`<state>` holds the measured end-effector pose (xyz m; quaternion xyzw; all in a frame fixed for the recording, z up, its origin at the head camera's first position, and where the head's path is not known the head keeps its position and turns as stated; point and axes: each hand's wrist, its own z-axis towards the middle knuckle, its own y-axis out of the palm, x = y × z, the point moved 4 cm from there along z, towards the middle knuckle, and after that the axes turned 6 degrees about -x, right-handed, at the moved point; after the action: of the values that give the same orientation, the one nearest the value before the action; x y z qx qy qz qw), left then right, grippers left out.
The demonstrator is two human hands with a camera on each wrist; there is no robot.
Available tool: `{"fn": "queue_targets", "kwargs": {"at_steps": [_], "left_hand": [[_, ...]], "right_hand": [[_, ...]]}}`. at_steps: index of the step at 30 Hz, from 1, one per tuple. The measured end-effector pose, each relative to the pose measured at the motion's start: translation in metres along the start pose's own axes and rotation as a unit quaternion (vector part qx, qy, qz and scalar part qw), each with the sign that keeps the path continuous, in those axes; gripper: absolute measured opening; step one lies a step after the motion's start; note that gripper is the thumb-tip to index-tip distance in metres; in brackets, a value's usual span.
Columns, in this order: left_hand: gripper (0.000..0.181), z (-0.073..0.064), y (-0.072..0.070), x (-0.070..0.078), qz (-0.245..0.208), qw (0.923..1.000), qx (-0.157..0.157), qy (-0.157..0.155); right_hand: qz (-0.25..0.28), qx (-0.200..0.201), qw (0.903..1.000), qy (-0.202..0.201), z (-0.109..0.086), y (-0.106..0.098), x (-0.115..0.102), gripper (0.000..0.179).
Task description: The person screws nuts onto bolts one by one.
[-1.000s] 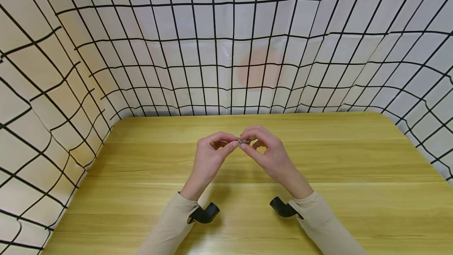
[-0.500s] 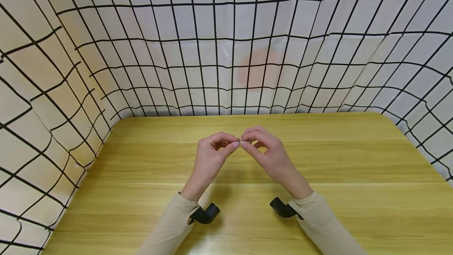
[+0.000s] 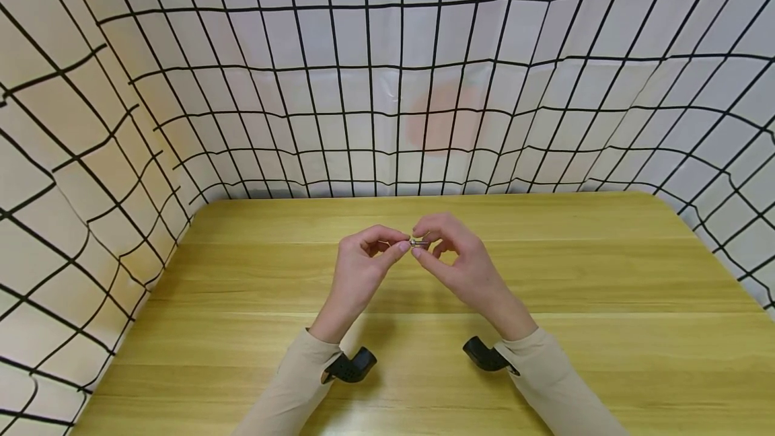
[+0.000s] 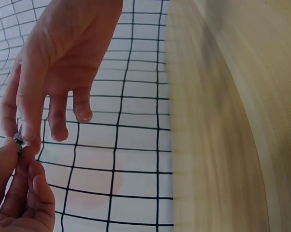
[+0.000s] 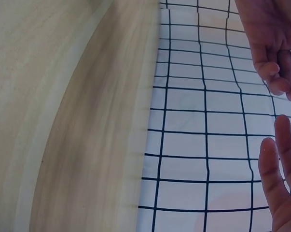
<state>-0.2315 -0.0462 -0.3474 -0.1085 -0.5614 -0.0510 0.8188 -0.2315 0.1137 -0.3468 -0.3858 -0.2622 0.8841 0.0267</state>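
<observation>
A small silvery bolt [image 3: 420, 243] is held above the table between the two hands, its thin shank pointing right. My left hand [image 3: 358, 264] pinches its thicker end between thumb and index finger. Around the shank, the thumb and index finger of my right hand [image 3: 465, 264] stand parted, with the bolt showing in the gap. The left wrist view shows a nut-like metal piece [image 4: 18, 139] on the bolt, right at the fingertips of both hands. In the right wrist view the bolt is out of sight.
Under the hands lies a wood-grain table [image 3: 581, 274]. White sheeting with a black grid [image 3: 339, 93] rises behind it and along both sides. A black curved mount [image 3: 351, 365] sits at the left cuff, another black mount [image 3: 484, 355] at the right.
Half a second ago the right thumb and index finger were closed over the bolt; now they have spread apart and the shank shows. The left hand has kept its place.
</observation>
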Motion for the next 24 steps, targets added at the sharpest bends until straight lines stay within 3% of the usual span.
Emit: {"fn": "queue_targets", "kwargs": {"at_steps": [8,24], "left_hand": [[0.007,0.0,0.0,0.001,0.002,1.0,-0.002,0.007],[0.007,0.0,0.0,0.0,0.005,0.9999,-0.001,0.009]], "right_hand": [[-0.017,0.003,0.9998,-0.007,-0.005,0.005,0.028,0.026],[-0.044,-0.005,0.999,0.0,-0.006,0.003,0.03,0.015]]}}
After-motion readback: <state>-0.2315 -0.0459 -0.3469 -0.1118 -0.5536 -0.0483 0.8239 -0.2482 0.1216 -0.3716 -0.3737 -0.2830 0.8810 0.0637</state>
